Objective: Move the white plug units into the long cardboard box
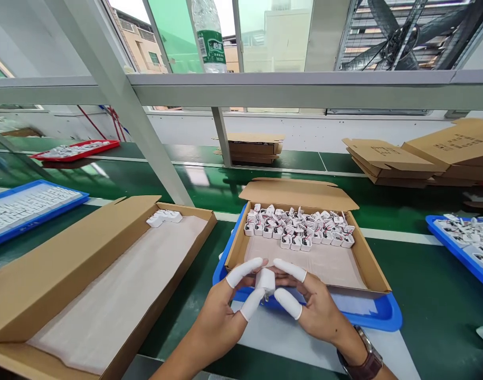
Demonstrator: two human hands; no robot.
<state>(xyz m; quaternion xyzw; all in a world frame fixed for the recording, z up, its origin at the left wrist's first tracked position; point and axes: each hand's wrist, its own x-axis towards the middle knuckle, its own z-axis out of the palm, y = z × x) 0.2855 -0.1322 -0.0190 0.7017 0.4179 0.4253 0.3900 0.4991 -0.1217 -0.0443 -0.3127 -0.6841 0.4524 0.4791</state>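
Note:
Just in front of an open cardboard box, a small white plastic casing (265, 281) with a tiny metal bit at its lower end is held up. My left hand (225, 311) pinches it from the left, with white finger cots on thumb and index finger. From the right side my right hand (318, 306), also in white finger cots, closes around the same casing; its contact is partly hidden. Beyond them, the cardboard box (370, 264) contains rows of similar white casings (296, 227) with thin wires, over a pale liner.
A blue tray (391, 314) lies under that box. To the left, a longer cardboard box (186, 269) holds a few white pieces (164, 216). Another blue tray (463, 256) stands right. Metal frame bars (154, 142) cross above the green bench; folded cartons (395, 158) lie behind.

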